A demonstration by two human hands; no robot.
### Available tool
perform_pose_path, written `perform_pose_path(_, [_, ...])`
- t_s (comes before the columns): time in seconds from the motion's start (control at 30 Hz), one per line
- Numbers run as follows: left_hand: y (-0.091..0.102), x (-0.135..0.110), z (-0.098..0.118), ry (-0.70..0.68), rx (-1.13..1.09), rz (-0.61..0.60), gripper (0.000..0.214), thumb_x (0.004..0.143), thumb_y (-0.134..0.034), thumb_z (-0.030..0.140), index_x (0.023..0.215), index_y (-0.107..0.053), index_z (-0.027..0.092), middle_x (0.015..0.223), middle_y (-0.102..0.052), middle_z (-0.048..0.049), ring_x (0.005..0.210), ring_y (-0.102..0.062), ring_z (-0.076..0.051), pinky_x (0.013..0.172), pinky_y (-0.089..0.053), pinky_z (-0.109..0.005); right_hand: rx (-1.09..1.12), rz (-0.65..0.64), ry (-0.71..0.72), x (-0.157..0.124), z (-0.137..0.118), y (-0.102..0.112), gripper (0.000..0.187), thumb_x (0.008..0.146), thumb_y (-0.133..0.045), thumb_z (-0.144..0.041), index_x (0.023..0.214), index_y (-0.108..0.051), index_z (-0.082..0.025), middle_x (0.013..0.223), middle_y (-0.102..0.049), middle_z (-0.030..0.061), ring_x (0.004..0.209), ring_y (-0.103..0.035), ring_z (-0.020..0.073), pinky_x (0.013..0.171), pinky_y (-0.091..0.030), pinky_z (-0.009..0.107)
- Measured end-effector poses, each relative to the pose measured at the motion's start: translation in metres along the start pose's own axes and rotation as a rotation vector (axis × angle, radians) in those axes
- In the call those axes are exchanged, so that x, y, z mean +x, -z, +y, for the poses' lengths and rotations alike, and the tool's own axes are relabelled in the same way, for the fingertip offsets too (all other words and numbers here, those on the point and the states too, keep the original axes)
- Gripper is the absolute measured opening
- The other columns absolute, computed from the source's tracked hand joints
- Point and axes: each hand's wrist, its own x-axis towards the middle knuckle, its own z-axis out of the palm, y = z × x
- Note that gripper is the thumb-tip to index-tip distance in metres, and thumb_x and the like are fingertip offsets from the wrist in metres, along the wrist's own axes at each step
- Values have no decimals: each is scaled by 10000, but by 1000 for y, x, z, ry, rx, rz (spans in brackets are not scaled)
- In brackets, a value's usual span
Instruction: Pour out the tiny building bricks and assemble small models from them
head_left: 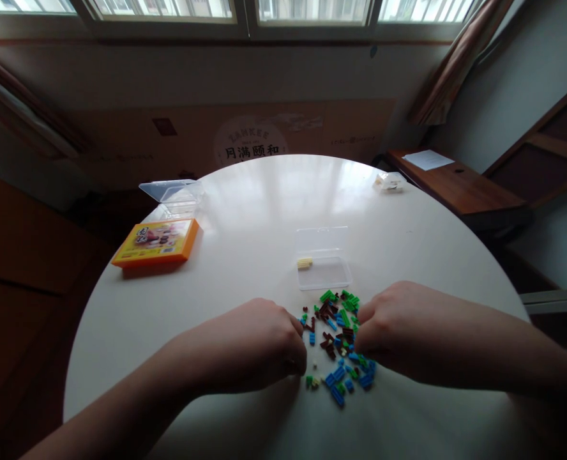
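Note:
A heap of tiny building bricks [340, 338] in blue, green and dark brown lies on the round white table [264, 211]. My left hand [259, 345] rests on the table at the heap's left edge, fingers curled under. My right hand [398, 332] sits at the heap's right edge, fingers also curled down among the bricks. What either hand pinches is hidden. Just beyond the heap stands a small clear plastic case [322, 259], lid open, with a few pale yellow bricks [305, 262] inside.
An orange box [156, 243] lies at the table's left, with a clear plastic container [173, 195] behind it. A small clear packet [389, 182] sits at the far right rim. A wooden desk with a paper [427, 160] stands to the right.

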Motion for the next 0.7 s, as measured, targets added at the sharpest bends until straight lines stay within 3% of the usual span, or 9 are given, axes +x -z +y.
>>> perform_pose_path(0.1, [2, -3, -2, 48, -33, -20, 196, 744, -680, 56, 660, -663, 232, 697, -661, 52, 597, -573, -97, 544, -395, -210, 15, -104, 142, 4, -2, -3, 234, 811, -558, -74, 676, -660, -235, 679, -670, -42, 580, -534, 107, 553, -301, 254])
perform_pose_path(0.23, [3, -2, -3, 59, -93, -59, 164, 756, -693, 79, 770, -704, 243, 782, -702, 45, 676, -621, -109, 597, -427, -195, 20, -118, 179, 10, 0, -5, 193, 812, -558, -88, 704, -659, -211, 719, -669, -25, 601, -522, 106, 550, -266, 267])
perform_pose_path(0.7, [-4, 0, 0, 62, 30, -46, 140, 782, -683, 161, 670, -617, 211, 702, -665, 47, 589, -543, -98, 553, -390, -203, 34, -135, 218, 17, -2, -12, 119, 808, -568, -139, 700, -577, -189, 727, -644, -19, 599, -472, 105, 552, -244, 267])
